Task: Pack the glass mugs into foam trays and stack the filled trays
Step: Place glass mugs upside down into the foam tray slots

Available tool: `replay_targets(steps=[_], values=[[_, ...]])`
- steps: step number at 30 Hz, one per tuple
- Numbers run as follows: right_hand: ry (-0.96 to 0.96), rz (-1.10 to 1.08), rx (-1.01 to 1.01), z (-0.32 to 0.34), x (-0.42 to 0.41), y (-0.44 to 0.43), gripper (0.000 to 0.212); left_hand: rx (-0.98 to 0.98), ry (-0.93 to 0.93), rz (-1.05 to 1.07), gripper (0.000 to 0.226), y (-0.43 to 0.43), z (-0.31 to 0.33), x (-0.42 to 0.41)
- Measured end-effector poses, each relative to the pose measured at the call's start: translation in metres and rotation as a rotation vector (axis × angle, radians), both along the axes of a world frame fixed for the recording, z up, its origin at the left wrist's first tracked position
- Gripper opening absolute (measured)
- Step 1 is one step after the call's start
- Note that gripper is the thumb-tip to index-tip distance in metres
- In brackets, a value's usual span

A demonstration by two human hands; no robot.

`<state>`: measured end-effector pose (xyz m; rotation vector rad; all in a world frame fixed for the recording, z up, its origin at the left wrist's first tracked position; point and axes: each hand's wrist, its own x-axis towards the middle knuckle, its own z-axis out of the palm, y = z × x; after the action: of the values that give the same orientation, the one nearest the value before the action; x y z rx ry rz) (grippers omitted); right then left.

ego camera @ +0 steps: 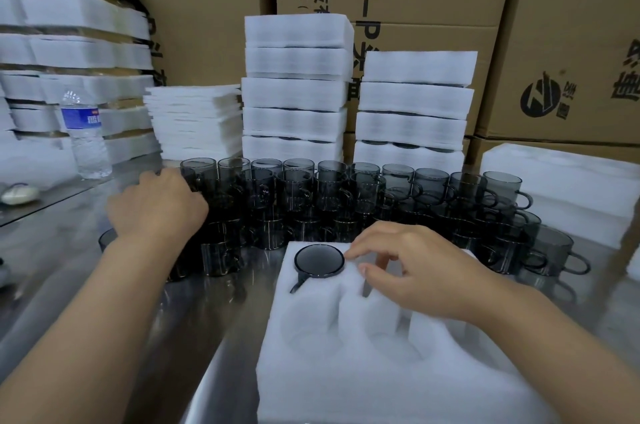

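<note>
Glass mugs (346, 195) crowd the middle of the bench (52, 268); one mug (319, 261) sits in the foam tray (346, 371) at the near edge.

Your left hand (157, 205) lies over the mugs at the left end of the cluster, with its fingers bent down among them and hidden, so I cannot tell whether it has hold of one. Your right hand (415, 268) is over the far part of the tray, fingers loosely bent and holding nothing, fingertips at the foam just beside that mug. It fills the far-left pocket with its handle in the slot. Two stacks of filled trays (294, 94) stand along the far edge behind the mugs, with a water bottle (85, 136) towards the far-left corner.
</note>
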<state>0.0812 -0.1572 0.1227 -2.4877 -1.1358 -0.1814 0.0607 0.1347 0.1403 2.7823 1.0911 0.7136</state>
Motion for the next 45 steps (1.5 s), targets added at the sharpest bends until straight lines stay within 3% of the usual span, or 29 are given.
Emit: replay_targets(steps=[6,11,15,23,28,32,45], values=[[0.018,-0.008,-0.010,0.001,-0.001,0.000,0.024,-0.078,0.064,0.020,0.024,0.003,0.000,-0.005],[0.021,-0.008,-0.015,0.002,-0.002,-0.001,0.024,-0.093,-0.009,-0.014,0.021,-0.002,0.004,-0.010],[0.016,-0.009,-0.017,0.002,-0.002,0.000,0.024,0.004,-0.160,-0.071,0.011,-0.021,0.010,-0.013],[0.056,-0.015,0.061,0.000,0.001,0.001,0.022,0.290,-0.399,-0.580,0.024,-0.088,-0.007,-0.015],[0.357,-0.054,0.410,0.004,0.004,-0.001,0.035,0.393,-0.444,-0.913,0.021,-0.105,-0.018,-0.017],[0.485,-0.064,0.562,0.006,0.010,-0.004,0.046,0.357,-0.479,-1.101,0.019,-0.110,-0.022,-0.017],[0.442,-0.025,0.491,0.001,0.011,-0.005,0.056,0.125,-0.481,-1.360,0.030,-0.106,-0.031,-0.012]])
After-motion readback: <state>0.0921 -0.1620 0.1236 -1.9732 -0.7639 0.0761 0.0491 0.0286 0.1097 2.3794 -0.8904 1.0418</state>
